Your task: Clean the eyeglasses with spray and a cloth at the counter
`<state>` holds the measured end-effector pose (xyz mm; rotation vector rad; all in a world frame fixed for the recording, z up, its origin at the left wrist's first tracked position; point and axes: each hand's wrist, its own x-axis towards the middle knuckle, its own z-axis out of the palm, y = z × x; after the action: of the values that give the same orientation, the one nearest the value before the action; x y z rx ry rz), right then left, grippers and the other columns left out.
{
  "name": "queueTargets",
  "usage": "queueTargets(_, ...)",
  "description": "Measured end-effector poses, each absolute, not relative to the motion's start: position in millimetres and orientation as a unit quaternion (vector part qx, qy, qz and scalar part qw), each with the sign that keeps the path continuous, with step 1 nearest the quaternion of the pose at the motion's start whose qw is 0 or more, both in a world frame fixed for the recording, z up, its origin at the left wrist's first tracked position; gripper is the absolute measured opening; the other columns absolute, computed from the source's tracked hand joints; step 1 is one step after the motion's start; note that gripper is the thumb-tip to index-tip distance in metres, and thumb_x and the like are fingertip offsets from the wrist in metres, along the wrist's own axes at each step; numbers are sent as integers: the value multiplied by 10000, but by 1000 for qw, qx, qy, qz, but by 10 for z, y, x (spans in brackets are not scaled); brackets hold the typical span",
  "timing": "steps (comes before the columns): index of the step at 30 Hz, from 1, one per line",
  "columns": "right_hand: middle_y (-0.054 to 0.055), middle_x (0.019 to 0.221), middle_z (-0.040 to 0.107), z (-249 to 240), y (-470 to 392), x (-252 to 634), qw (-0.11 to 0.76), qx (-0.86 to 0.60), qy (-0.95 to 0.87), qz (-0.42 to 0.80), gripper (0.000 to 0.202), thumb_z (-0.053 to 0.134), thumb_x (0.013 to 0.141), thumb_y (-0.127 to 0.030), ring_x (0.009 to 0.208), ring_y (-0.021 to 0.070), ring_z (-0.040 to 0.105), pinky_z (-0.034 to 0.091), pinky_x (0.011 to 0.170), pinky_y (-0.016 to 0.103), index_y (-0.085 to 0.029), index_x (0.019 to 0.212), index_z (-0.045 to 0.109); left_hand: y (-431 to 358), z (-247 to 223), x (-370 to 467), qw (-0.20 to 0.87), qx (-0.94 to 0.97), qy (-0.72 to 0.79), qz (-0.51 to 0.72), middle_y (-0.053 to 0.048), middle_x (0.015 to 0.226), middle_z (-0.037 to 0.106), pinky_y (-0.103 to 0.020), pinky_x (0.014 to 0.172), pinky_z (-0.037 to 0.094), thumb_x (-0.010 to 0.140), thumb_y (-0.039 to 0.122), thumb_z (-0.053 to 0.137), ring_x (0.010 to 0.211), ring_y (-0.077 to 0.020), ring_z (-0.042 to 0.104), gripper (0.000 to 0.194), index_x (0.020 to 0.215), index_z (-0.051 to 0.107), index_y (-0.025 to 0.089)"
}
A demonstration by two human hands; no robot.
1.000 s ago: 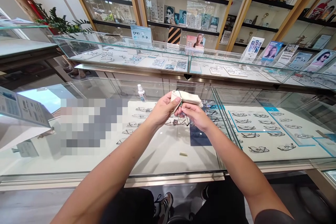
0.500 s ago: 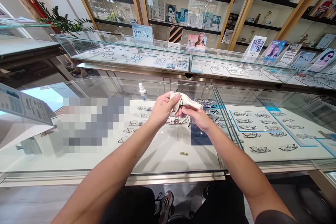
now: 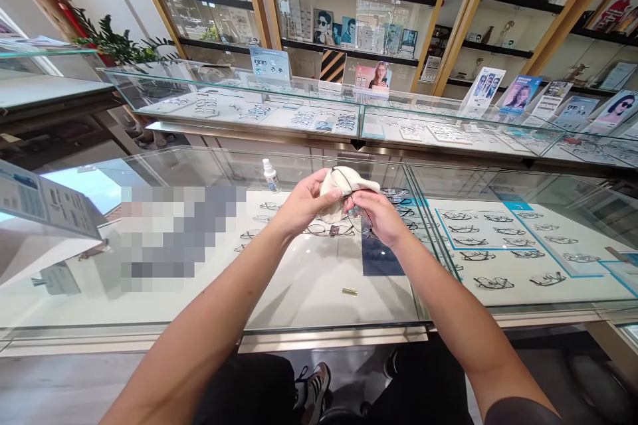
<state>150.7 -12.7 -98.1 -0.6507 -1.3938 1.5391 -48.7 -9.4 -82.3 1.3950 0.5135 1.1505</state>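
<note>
A pair of thin dark-rimmed eyeglasses [image 3: 357,219] is held above the glass counter, between my two hands. An off-white cloth [image 3: 343,179] is folded around one of its lenses. My left hand [image 3: 306,204] pinches the cloth over that lens, thumb on the near side. With bent fingers, my right hand [image 3: 379,214] grips the eyeglasses near the middle of the frame, close to the cloth's right end. The fingertips of both hands nearly meet, and some are hidden behind the cloth. Behind my left hand, a small white spray bottle [image 3: 270,175] stands upright on the glass.
Under the glass counter top [image 3: 319,309] lie several eyeglasses, including a group on the right [image 3: 468,241]. A small gold-coloured bar [image 3: 349,291] shows near the front. A tilted sign [image 3: 47,202] stands at left. Another display case [image 3: 249,113] runs across behind.
The cloth has turned and spread upward in my hands, showing more of the dark rim across it. My left thumb has moved lower, and my right hand has shifted slightly up.
</note>
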Motion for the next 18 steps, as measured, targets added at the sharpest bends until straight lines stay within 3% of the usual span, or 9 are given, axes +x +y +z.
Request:
queueTargets(4,38,834,720,-1008,-142,1476,454,-256,-575,631,273,763,850,-471,881,203,611,471,899,349,-212,763,760,-126,-843,-418,566,592,238,521,-33,728,751,-207,518,465,857,390,924,592,-137,659,451,1143,652,171)
queueTargets(9,30,813,732,-1114,-143,1381,462,-240,-577,630,258,814,831,-464,835,195,622,483,877,360,-223,807,725,-142,-886,-358,552,576,270,539,-10,603,694,-212,420,384,857,488,907,451,-129,576,433,1006,639,183)
queueTargets(14,29,812,753,-1140,-152,1354,458,-251,-585,621,216,811,817,-415,799,184,609,460,827,348,-215,786,735,-123,-923,-347,537,571,280,554,-21,548,662,-253,435,430,968,609,750,436,-154,576,446,870,641,189)
queueTargets(18,31,814,764,-1073,-137,1414,472,-249,-579,617,199,781,840,-404,827,199,632,469,866,358,-215,782,757,-80,-908,-412,567,572,270,528,-57,646,710,-271,508,485,970,646,728,530,-170,633,485,918,681,166)
